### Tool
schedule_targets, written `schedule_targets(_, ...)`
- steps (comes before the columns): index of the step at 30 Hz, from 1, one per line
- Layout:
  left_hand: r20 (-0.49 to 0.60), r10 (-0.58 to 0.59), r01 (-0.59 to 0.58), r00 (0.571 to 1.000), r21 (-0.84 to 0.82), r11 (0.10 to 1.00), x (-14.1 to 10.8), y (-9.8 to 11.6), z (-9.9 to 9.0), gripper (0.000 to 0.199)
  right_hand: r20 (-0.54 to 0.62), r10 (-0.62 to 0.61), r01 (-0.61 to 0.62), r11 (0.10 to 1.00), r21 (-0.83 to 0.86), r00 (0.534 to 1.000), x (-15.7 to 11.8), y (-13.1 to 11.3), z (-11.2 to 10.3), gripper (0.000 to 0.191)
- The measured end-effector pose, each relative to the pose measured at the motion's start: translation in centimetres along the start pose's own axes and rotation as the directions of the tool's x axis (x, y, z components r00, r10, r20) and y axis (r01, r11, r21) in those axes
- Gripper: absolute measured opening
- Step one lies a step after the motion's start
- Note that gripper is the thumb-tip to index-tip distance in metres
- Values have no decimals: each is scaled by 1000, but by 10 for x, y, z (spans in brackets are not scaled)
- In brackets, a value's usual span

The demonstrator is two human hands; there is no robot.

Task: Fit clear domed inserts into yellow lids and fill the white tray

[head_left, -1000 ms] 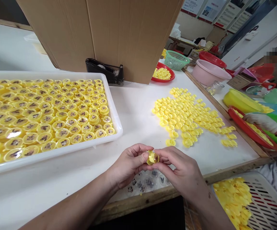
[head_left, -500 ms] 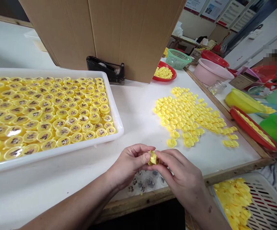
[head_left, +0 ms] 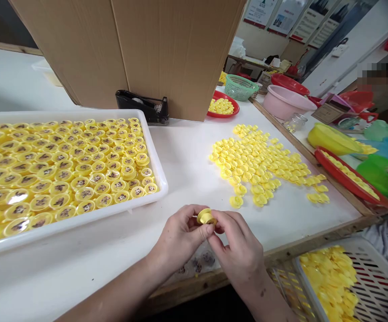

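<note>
Head view: left hand [head_left: 180,237] and right hand [head_left: 237,255], fingers [head_left: 229,223] clamped on a yellow cap [head_left: 206,217] at six o'clock; a white tray [head_left: 80,219] packed with finished capped discs fills nine o'clock, while loose caps [head_left: 257,163] remain at two.

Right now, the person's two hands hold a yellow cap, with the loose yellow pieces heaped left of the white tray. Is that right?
No: the head view shows the loose yellow pieces lying right of the white tray, not left. The left hand and right hand do hold a yellow cap between them.
</note>
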State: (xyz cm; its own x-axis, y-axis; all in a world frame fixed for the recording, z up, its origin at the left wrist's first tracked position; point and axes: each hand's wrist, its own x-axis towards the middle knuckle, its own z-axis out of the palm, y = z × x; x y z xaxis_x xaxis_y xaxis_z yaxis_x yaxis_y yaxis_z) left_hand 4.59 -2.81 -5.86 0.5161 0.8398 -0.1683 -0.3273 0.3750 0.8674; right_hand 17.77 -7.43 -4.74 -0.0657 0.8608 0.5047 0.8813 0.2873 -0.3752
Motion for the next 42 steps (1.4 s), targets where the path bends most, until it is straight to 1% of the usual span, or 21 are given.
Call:
schedule_targets(2, -32, 34, -32, 999, 65, 997, -1, -1, 1, 20, 27, 23, -23, 1000, 17, 999, 1, -1, -1, 27)
schedule_targets(4, -60, 37, -27, 998, 155, 988, -1, -1, -1, 18, 71, 45, -51, 996, 77, 996, 3, 2, -3, 30)
schedule_targets(5, -69, 39, -24, 997, 206, 978, 0, 0, -2, 18, 104, 64, -77, 989, 128, 993, 4, 5, -5, 32)
schedule_targets(7, -81, 60, -31, 995, 323, 946, 0, 3, -5, 18, 192, 130, -178, 949, 261, 973, 8, 13, -7, 33)
schedule_targets(9, -82, 97, -53, 992, 424, 904, 0, 8, -7, 16, 307, 211, -323, 867, 381, 928, 11, 20, -8, 28)
schedule_targets(12, -84, 120, -62, 989, 499, 865, -1, 14, -8, 15, 443, 308, -512, 717, 473, 842, 15, 23, -6, 21)
schedule_targets(14, -87, 108, -52, 990, 485, 873, -2, 16, -8, 15, 476, 349, -574, 648, 500, 808, 18, 22, -3, 20)
schedule_targets(16, -91, 96, -46, 991, 444, 895, -1, 14, -9, 13, 480, 374, -599, 618, 509, 794, 21, 22, 0, 20)
schedule_targets(20, -131, 97, -54, 987, 294, 954, 5, 6, -10, 12, 515, 365, -614, 622, 485, 776, 35, 24, -1, 23)
schedule_targets(23, -219, 45, -28, 975, 76, 997, 11, 4, -10, 18, 557, 325, -615, 627, 478, 764, 48, 25, 0, 26)
schedule_targets(26, -259, -16, -15, 966, -119, 993, 16, 8, -12, 31, 554, 335, -623, 616, 483, 762, 59, 22, 4, 27)
schedule_targets(28, -265, -15, -47, 964, -226, 973, 17, 11, -12, 44, 522, 364, -622, 605, 497, 771, 66, 16, 7, 27)
schedule_targets(30, -276, 21, -109, 961, -310, 944, 19, 11, -12, 54, 483, 377, -604, 613, 509, 790, 75, 11, 8, 28)
schedule_targets(33, -303, 44, -161, 952, -373, 914, 21, 3, -10, 62, 431, 362, -552, 674, 491, 826, 96, 1, 6, 29)
schedule_targets(34, -310, 19, -139, 950, -370, 918, 21, -1, -8, 61, 426, 341, -528, 702, 478, 838, 105, -4, 7, 30)
schedule_targets(35, -306, -32, -84, 952, -358, 930, 22, -6, -6, 58, 430, 311, -503, 729, 465, 848, 116, -9, 9, 30)
schedule_targets(37, -289, -184, 96, 939, -291, 952, 22, -12, -1, 43, 485, 217, -453, 773, 444, 847, 139, -22, 17, 28)
schedule_targets(38, -276, -257, 192, 926, -241, 951, 22, -13, 1, 34, 532, 161, -431, 791, 435, 832, 150, -30, 23, 25)
schedule_targets(39, -261, -317, 274, 912, -187, 943, 22, -13, 2, 26, 588, 100, -409, 811, 420, 803, 161, -38, 31, 22)
schedule_targets(40, -250, -358, 332, 900, -140, 933, 21, -12, 3, 22, 646, 42, -382, 835, 396, 762, 171, -46, 40, 19)
schedule_targets(42, -239, -384, 376, 892, -80, 923, 20, -9, 4, 21, 757, -12, -314, 905, 286, 653, 189, -58, 58, 15)
